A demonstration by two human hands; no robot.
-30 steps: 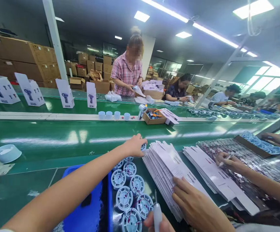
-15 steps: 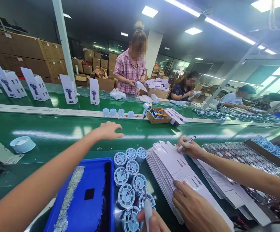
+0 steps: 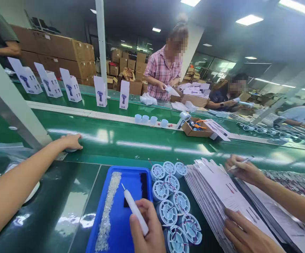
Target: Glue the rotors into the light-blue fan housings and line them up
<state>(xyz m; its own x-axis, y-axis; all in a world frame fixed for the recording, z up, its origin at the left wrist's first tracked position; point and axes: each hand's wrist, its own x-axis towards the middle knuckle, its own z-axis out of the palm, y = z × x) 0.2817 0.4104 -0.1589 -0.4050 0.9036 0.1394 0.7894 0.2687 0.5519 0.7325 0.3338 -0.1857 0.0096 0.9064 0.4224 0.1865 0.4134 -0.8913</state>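
Note:
Stretched out to the left, my left hand (image 3: pixel 72 142) has its fingers curled over a light blue cup (image 3: pixel 70 150), mostly hidden under the palm, on the edge of the green belt. My right hand (image 3: pixel 148 226) is closed round a white pen-shaped tool (image 3: pixel 136 212) with a thin metal tip pointing up and left. It is over a blue tray (image 3: pixel 126 170) holding a strip of small clear pieces (image 3: pixel 107 214) and a row of black pieces (image 3: pixel 143 186). Several light blue round fan housings (image 3: pixel 168 212) with thin dark red wires stand right of the tray.
Beside me, a co-worker's hands (image 3: pixel 243 168) hold a pen over stacked printed cardboard sheets (image 3: pixel 207 189). A metal post (image 3: pixel 18 102) rises at left. Across the green belt (image 3: pixel 110 140) are small cups (image 3: pixel 153 120), a carton (image 3: pixel 196 130) and printed boxes (image 3: pixel 124 95).
My left hand has moved left and down onto the light blue cup. My right hand has brought the white tool from the fan housings to over the blue tray. The view has turned left.

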